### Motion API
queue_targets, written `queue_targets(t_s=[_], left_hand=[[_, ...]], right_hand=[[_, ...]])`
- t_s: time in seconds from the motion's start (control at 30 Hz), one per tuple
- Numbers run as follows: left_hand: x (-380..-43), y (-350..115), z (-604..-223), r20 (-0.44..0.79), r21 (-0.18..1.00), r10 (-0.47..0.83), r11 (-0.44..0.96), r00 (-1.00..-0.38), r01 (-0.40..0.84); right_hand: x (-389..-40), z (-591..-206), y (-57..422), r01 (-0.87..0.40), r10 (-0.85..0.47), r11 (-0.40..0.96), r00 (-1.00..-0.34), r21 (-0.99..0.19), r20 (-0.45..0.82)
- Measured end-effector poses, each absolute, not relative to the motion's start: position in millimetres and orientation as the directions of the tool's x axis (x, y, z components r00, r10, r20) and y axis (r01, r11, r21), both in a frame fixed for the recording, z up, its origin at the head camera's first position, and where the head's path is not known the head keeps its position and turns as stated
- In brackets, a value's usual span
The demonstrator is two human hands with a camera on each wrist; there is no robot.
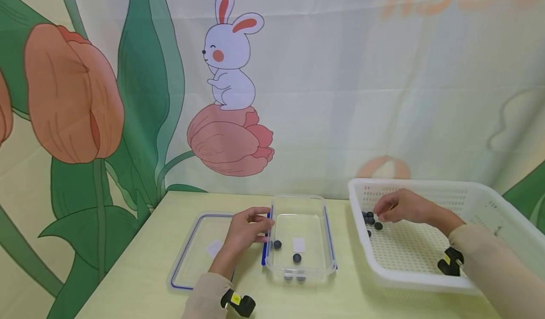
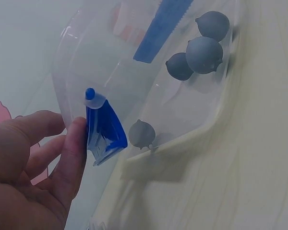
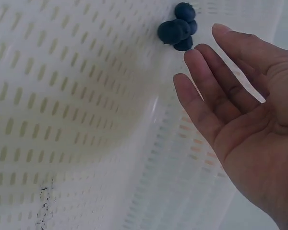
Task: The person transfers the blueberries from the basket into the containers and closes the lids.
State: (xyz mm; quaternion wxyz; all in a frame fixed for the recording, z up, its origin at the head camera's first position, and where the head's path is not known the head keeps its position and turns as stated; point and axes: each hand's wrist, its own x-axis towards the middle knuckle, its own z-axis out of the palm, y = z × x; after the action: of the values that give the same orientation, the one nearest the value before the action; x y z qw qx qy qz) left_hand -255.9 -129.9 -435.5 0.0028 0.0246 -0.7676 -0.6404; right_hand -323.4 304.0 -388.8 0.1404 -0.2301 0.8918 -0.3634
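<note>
Picking looks to be the step: the open, empty right hand (image 1: 393,206) hangs near the basket's (image 1: 426,277) blueberries (image 3: 173,31), probably needing a gentle pinch next, while the left hand's (image 1: 243,231) relaxed fingers touch the box (image 1: 306,229).

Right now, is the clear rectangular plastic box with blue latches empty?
No, the left wrist view shows dark round balls inside the box.

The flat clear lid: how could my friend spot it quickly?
On the table, find the big white basket on the right, then, left of it, the clear box that the left hand touches. The lid lies farther left still. Unlike the box, it's flat, with a blue line around its edge.
</note>
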Motion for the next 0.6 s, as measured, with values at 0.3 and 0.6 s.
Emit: queue_targets(t_s=[0.3,0.6], left_hand=[[-256,-130,-436,-0.021,0.984,-0.034,0.175,-0.999,-0.027],[-256,-129,-436,-0.031,0.981,-0.044,0.190,-0.999,-0.038]], right_hand=[[-326,-399,303,-0.294,-0.553,0.627,-0.821,-0.721,-0.145],[-329,-408,303,-0.301,-0.553,0.651,-0.817,-0.697,-0.163]])
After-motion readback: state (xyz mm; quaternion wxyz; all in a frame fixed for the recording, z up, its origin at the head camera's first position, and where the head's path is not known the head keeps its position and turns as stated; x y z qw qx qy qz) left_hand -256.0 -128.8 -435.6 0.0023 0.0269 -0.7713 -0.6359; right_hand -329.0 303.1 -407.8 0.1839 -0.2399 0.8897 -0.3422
